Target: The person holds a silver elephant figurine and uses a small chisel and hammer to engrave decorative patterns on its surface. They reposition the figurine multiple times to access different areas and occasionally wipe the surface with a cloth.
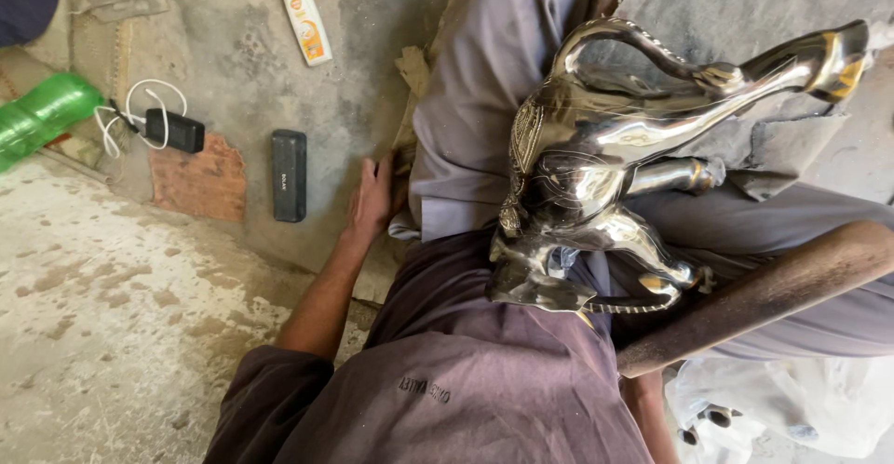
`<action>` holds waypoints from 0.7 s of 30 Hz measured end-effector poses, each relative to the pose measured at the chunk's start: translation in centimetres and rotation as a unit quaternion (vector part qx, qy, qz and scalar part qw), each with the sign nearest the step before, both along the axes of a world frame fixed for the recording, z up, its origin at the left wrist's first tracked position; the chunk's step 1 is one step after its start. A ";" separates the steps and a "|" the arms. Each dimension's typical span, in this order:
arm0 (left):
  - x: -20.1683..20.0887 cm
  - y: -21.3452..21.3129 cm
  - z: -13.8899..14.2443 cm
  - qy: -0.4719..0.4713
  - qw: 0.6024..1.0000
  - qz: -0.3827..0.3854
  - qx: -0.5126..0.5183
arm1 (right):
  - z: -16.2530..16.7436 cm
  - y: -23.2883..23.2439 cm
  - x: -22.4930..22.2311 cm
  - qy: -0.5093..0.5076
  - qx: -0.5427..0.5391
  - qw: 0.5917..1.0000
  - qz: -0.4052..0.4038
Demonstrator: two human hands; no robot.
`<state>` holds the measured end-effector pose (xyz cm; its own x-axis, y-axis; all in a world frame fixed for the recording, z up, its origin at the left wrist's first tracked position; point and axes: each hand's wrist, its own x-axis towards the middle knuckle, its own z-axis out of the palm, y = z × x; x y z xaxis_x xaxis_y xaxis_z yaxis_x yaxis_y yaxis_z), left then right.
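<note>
The left hand (372, 199) is flat on the ground beside the person's leg, fingers spread, holding nothing. The right hand can't be made out, so its grip cannot be told; only a forearm (754, 292) crosses the lap. There lies the shiny metal animal figure (605, 166), on its side, legs out, already gleaming all over, so the polishing looks well advanced. Off left: a black box (289, 174), charger (174, 131), tube (304, 14), green bottle (42, 115).
</note>
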<state>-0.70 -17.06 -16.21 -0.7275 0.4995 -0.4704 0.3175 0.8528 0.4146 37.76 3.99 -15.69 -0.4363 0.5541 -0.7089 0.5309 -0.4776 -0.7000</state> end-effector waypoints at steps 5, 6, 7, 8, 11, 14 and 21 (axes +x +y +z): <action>-1.5 1.9 -0.2 0.020 0.998 -0.041 -0.037 | -0.7 -1.2 1.9 -0.305 0.288 0.843 0.337; -1.7 1.9 -0.2 0.030 0.997 -0.057 -0.043 | -1.0 -1.6 2.2 -0.249 0.244 0.871 0.346; -1.8 1.9 -0.3 0.044 0.997 -0.050 -0.044 | -0.9 -1.7 2.1 -0.191 0.200 0.894 0.352; -1.9 1.7 -0.3 0.058 0.996 -0.044 -0.046 | -0.6 -1.6 2.1 -0.131 0.155 0.912 0.356; -2.6 1.9 0.3 0.152 0.987 0.017 0.054 | 1.1 0.8 2.8 -0.309 -0.062 0.843 0.435; -4.3 2.3 2.1 0.202 0.966 0.096 0.130 | 7.3 6.4 1.6 -0.547 0.084 0.720 0.418; -4.3 10.6 13.0 0.243 0.886 -0.172 0.355 | 15.9 3.7 -9.6 -0.047 0.579 0.811 0.071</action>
<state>-5.05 -6.42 -3.17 -0.5051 0.7756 0.3787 0.7960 0.2490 0.5518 28.19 7.67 0.24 -0.5276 0.8212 0.2174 0.5999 0.5414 -0.5891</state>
